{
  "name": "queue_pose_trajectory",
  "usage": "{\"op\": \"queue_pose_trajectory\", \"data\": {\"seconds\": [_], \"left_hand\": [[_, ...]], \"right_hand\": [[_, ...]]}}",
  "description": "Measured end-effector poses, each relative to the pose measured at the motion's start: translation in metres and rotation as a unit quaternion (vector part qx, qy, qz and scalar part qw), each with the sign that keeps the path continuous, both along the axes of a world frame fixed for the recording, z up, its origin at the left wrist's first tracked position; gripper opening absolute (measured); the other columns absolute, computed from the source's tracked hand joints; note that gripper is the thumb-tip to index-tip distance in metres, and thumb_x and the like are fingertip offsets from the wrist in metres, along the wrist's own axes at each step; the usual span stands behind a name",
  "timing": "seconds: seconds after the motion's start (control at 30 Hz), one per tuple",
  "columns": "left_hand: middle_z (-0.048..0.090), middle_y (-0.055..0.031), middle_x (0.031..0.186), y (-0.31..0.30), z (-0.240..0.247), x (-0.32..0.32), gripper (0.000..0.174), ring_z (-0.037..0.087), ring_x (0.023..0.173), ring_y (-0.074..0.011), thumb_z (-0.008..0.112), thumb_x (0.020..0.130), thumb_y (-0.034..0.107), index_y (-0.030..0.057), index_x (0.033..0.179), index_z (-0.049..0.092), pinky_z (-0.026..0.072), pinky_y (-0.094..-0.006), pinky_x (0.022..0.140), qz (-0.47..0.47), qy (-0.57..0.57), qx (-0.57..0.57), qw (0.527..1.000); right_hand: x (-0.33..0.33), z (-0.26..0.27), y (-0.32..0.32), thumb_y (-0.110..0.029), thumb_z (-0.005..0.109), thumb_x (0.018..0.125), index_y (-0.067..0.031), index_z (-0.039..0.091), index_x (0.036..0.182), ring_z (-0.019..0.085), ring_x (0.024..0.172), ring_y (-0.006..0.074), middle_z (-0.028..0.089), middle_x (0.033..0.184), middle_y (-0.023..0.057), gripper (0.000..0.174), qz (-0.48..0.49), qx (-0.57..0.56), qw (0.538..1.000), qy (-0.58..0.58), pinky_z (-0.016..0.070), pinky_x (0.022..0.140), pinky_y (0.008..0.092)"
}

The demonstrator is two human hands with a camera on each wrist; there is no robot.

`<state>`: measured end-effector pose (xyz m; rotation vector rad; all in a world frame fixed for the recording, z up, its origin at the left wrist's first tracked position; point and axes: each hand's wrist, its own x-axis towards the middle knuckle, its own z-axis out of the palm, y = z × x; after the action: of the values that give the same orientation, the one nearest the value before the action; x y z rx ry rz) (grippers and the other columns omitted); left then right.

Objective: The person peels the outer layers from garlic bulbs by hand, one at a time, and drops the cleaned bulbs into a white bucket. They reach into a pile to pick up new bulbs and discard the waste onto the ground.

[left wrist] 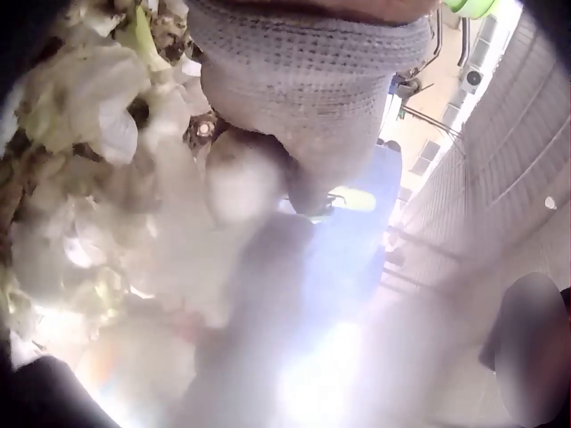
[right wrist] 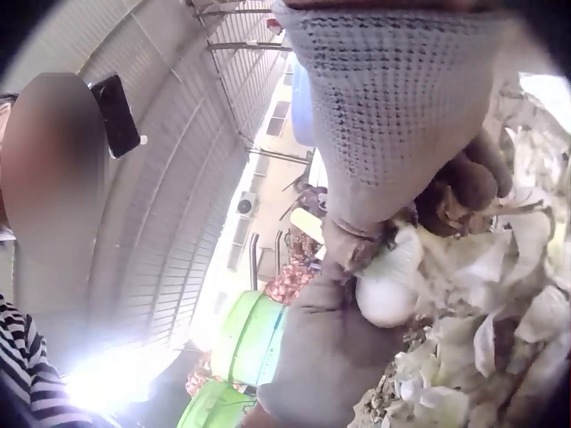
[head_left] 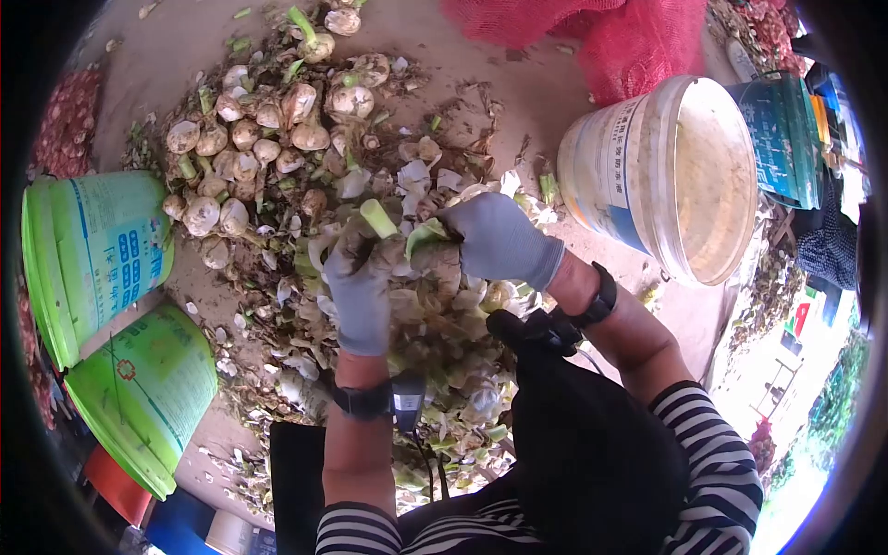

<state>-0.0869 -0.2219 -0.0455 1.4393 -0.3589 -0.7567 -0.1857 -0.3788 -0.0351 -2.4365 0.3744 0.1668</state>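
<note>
Both hands wear grey knit gloves and meet over a heap of peelings. My left hand (head_left: 359, 301) grips a garlic bulb with a short cut green stem (head_left: 377, 218) sticking up beside its fingers. The bulb (right wrist: 388, 294) shows smooth and white between the two hands in the right wrist view. My right hand (head_left: 504, 242) pinches a strip of pale green outer skin (head_left: 425, 239) at the bulb's side. In the left wrist view the bulb (left wrist: 243, 185) is blurred, and the glove hides part of it.
A pile of unpeeled garlic bulbs (head_left: 268, 139) lies ahead on the left. Loose peelings (head_left: 444, 342) spread under the hands. Two green buckets (head_left: 102, 259) stand left. A white bucket (head_left: 606, 171) tilts at the right, near a red mesh bag (head_left: 620, 46) and a teal bucket (head_left: 772, 139).
</note>
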Motion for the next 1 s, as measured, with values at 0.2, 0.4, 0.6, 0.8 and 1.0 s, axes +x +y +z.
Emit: {"op": "queue_pose_trajectory", "data": {"seconds": [0.2,0.4,0.6,0.8,1.0], "left_hand": [[0.061,-0.0138,0.105,0.006,-0.005,0.007,0.026,0.059,0.098,-0.0202,0.052,0.091,0.014,-0.0042,0.111,0.054,0.0478,-0.0339,0.088,0.054,0.176,-0.115,0.976],[0.059,-0.0145,0.109,0.007,-0.009,0.012,0.032,0.059,0.099,-0.0207,0.053,0.091,0.014,-0.0043,0.117,0.05,0.0476,-0.0341,0.088,0.064,0.114,-0.073,0.989],[0.06,-0.0042,0.099,0.003,0.008,-0.002,0.02,0.057,0.087,-0.012,0.061,0.082,0.001,-0.0019,0.102,0.059,0.0485,-0.025,0.076,0.049,0.08,-0.011,0.996],[0.061,-0.0083,0.099,0.008,0.002,0.011,0.024,0.061,0.089,-0.0185,0.057,0.089,0.011,-0.0001,0.11,0.055,0.0503,-0.0283,0.081,0.056,0.087,-0.147,0.984],[0.06,-0.0134,0.109,0.022,-0.005,0.033,0.036,0.059,0.1,-0.0271,0.049,0.093,0.03,0.0001,0.113,0.052,0.0463,-0.0406,0.09,0.111,0.218,-0.147,0.958]], "right_hand": [[-0.012,0.004,-0.012,-0.025,0.069,0.079,0.0005,0.066,0.081,0.062,0.065,0.0128,0.063,0.068,0.0121,0.026,-0.049,0.314,0.948,0.023,0.047,0.06,0.0288],[-0.03,-0.029,-0.004,-0.014,0.061,0.071,-0.0047,0.066,0.092,0.063,0.069,0.0308,0.062,0.072,0.0147,0.023,0.019,0.071,0.997,-0.037,0.0496,0.064,0.0383],[0.002,0.013,0.009,-0.023,0.059,0.072,-0.0054,0.064,0.082,0.06,0.071,0.0362,0.06,0.068,0.0152,0.021,0.024,0.036,0.999,-0.018,0.0478,0.064,0.044],[-0.009,-0.004,-0.009,-0.019,0.066,0.075,-0.0019,0.067,0.086,0.064,0.063,0.0224,0.064,0.069,0.0149,0.02,-0.019,0.334,0.941,-0.049,0.0493,0.061,0.0321],[-0.024,0.003,-0.022,-0.028,0.07,0.078,-0.0005,0.068,0.092,0.063,0.072,0.0153,0.067,0.077,0.0124,0.03,-0.114,0.467,0.876,0.018,0.0493,0.064,0.0288]]}}
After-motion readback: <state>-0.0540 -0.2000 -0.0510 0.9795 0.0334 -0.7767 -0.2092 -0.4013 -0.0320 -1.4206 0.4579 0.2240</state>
